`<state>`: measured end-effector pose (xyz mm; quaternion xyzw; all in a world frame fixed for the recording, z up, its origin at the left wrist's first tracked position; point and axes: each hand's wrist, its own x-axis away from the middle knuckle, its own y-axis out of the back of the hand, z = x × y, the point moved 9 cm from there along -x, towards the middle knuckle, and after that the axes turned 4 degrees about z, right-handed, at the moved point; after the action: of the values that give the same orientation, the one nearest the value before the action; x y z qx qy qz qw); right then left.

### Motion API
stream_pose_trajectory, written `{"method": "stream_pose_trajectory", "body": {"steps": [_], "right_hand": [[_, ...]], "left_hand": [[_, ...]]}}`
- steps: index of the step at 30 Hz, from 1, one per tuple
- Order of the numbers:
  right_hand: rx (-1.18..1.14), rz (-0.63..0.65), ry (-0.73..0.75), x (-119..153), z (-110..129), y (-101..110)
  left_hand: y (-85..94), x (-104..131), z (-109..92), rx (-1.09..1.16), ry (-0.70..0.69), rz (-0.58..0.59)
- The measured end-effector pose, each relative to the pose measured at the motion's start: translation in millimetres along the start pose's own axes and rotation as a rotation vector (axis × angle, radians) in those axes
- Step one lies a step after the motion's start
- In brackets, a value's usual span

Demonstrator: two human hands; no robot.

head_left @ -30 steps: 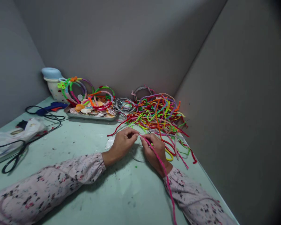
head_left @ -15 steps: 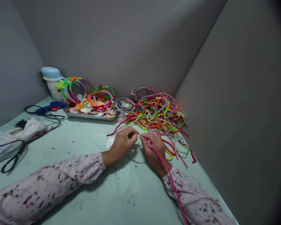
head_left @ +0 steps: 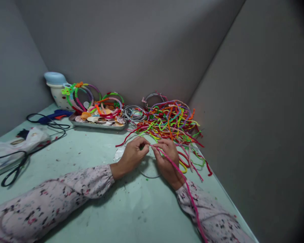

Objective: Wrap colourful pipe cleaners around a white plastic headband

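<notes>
A long pink pipe cleaner [head_left: 190,192] runs from the fingertips of my right hand [head_left: 168,162] back over the right wrist and sleeve. That hand pinches it near its far end. Close beside it, my left hand [head_left: 132,156] is closed in a pinch at the same end, where a thin grey wire ring [head_left: 149,177] seems to meet the fingers. The ring's lower curve shows between the hands; its upper part is hidden.
Behind my hands lies a tangled heap of coloured pipe cleaners [head_left: 167,121]. Left of it are coiled wire rings [head_left: 134,113] and a metal tray [head_left: 98,127] holding shells and wrapped rings. A lidded cup [head_left: 58,92], black cord [head_left: 25,157] and plastic bag [head_left: 32,140] are at left.
The trailing length of the pink pipe cleaner has swung a little to the right. My right fingers have shifted slightly, while my left hand stays almost in place.
</notes>
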<state>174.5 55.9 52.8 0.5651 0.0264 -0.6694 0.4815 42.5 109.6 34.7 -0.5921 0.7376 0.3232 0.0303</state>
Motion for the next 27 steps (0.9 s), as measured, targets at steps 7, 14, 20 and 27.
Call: {"method": "stream_pose_trajectory", "body": {"steps": [7, 14, 20, 27], "right_hand": [[-0.104, 0.068, -0.051, -1.3, -2.6, -5.8], [-0.13, 0.065, -0.098, -1.5, -5.1, -4.1], [-0.128, 0.054, -0.083, -0.3, -3.8, -2.4], [-0.106, 0.067, -0.059, 3.7, -3.8, -4.1]], "left_hand": [[-6.6, -0.6, 9.2, 0.149, 0.079, 0.069], [-16.2, 1.7, 26.1, 0.392, 0.245, 0.122], [-29.5, 4.5, 34.2, 0.564, 0.411, 0.236], [-42.9, 10.1, 40.3, 0.723, 0.582, 0.403]]}}
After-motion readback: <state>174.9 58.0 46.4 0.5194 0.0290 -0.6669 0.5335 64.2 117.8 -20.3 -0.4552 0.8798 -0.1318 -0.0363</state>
